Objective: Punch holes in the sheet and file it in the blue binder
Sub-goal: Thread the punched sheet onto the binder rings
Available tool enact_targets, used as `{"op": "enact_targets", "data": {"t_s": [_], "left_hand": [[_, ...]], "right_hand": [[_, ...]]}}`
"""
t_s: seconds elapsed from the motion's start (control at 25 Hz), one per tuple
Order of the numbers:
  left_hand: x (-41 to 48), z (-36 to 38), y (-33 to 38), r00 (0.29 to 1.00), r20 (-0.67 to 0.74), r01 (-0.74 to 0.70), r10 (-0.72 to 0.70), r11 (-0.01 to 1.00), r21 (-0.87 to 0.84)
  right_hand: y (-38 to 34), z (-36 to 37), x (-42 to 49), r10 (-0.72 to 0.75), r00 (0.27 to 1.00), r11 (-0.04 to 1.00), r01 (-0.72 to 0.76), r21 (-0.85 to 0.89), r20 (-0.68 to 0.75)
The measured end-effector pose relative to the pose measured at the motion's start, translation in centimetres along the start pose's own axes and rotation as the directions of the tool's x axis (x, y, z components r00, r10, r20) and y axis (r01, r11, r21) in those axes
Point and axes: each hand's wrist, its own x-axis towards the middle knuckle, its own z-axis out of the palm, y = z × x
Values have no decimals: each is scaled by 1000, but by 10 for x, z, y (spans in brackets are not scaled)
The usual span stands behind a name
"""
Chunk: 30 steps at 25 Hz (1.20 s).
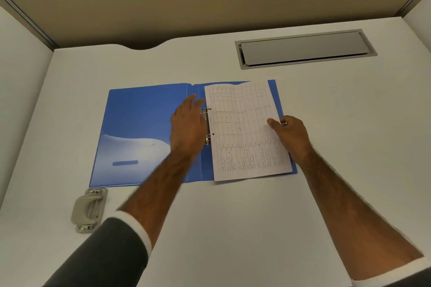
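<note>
The blue binder [140,123] lies open and flat in the middle of the desk. A white sheet [245,133] printed with a table lies on its right half, a punched hole showing at its left edge beside the metal ring mechanism [207,126]. My left hand [186,123] lies over the binder's spine at the rings, fingers extended and slightly blurred. My right hand [291,135] pinches the sheet's right edge, thumb on top. The grey hole punch [89,209] sits off the binder's near left corner.
The white desk [233,228] is enclosed by beige partition walls at the back and white panels at both sides. A grey cable flap [303,49] is set into the desk at the back right.
</note>
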Motion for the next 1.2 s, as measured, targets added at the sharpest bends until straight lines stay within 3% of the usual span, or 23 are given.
{"op": "enact_targets", "data": {"t_s": [0.08, 0.16, 0.28, 0.36, 0.44, 0.64, 0.84, 0.92, 1.0, 1.04, 1.08, 1.2], "left_hand": [[-26, 5, -4, 986, 58, -157, 153, 985, 66], [-42, 10, -16, 969, 211, -152, 132, 985, 81], [-46, 15, -29, 951, 301, -90, 70, 995, 52], [-43, 16, -29, 962, 256, -94, 94, 995, -11], [-42, 14, -28, 973, 231, -8, 29, 996, -90], [-36, 11, -23, 970, 226, 121, -93, 986, -114], [-25, 3, -12, 959, 263, 131, -104, 988, -85], [-25, 0, -9, 968, 200, 171, -152, 982, -78], [-36, 0, -5, 955, 119, 282, -273, 957, -71], [-46, 2, 2, 929, 137, 354, -343, 933, -69], [-56, 7, 8, 897, 191, 418, -398, 905, -79], [-70, 16, 24, 834, 300, 523, -463, 837, -161]], "right_hand": [[5, 5, -5, -81, 977, 973, 34, -230, -196], [6, 19, -18, -305, 922, 869, 167, -466, -239], [-2, 55, -45, -539, 842, 677, 428, -598, -8], [-2, 81, -58, -593, 784, 552, 561, -617, 183], [-1, 102, -65, -584, 757, 502, 620, -603, 293], [3, 118, -69, -542, 803, 615, 579, -535, 246], [2, 87, -70, -577, 817, 730, 527, -436, 22], [11, 67, -71, -507, 855, 780, 403, -479, -108], [21, 47, -69, -274, 928, 880, 136, -456, -253], [23, 39, -68, -165, 945, 898, 26, -440, -282], [23, 36, -69, -145, 954, 884, 5, -468, -264], [18, 58, -84, -430, 902, 706, 356, -612, 30]]}}
